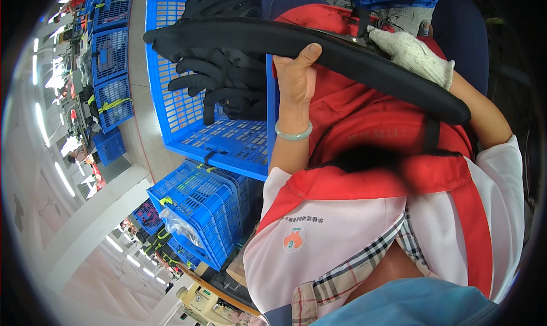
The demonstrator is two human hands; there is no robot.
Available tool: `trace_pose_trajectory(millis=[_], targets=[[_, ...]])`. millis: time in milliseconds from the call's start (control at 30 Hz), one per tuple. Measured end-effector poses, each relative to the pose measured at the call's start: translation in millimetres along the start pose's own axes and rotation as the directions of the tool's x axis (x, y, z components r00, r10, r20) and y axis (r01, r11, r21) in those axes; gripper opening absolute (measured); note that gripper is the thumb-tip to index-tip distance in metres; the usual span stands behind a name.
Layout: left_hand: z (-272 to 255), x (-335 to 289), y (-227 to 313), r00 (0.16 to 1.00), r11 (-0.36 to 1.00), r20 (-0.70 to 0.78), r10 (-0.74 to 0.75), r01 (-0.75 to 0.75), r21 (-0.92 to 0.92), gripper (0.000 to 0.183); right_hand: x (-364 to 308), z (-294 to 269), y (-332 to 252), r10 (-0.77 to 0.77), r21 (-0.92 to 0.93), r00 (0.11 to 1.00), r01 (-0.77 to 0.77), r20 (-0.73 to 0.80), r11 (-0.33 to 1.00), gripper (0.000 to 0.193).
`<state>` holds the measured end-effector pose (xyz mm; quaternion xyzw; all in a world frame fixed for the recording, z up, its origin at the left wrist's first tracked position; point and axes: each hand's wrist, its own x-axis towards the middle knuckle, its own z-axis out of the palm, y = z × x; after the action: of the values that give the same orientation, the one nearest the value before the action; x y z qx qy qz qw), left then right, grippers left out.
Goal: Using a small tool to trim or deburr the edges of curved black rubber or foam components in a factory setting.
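A long, curved black padded strap (228,38) lies slantwise across my lap, over a red apron (353,115). My left hand (297,72), bare and with a pale bangle at the wrist, grips its middle; the thumb is on top and the fingers are hidden beneath. On the strap's far side is my right hand (413,55) in a white knitted glove. Its fingers are bunched by a small shiny piece (358,40) and a bit of black webbing, and what they pinch is not plain. The strap's left end juts over a blue crate (219,162).
More black padded straps (228,69) are heaped in that crate, at my left knee. Stacked blue crates (196,195) stand to my left, one with clear plastic inside. A sewing machine (202,303) shows at lower left. Further blue crates (111,52) line the far-left aisle.
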<state>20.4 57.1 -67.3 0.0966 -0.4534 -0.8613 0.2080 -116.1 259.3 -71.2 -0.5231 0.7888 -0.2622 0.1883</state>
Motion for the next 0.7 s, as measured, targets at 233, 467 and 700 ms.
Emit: trace_pose_trajectory(millis=[233, 467, 700], targets=[[7, 16, -2, 0.997, 0.991, -0.079, 0.01, -0.021, -0.135, 0.03, -3, 31, 19, 0.109, 0.974, 0.968, -0.226, 0.224, 0.001, 0.032], [52, 33, -44, 0.992, 0.99, -0.122, -0.027, 0.01, -0.138, 0.03, 20, 19, 12, 0.329, 0.858, 0.918, -0.024, 0.223, -0.513, 0.014], [43, 15, -71, 0.82, 0.834, 0.31, -0.481, 0.318, 0.452, 0.03, 71, -76, 108, 0.462, 0.985, 0.886, 0.053, 0.03, -0.165, 0.011]])
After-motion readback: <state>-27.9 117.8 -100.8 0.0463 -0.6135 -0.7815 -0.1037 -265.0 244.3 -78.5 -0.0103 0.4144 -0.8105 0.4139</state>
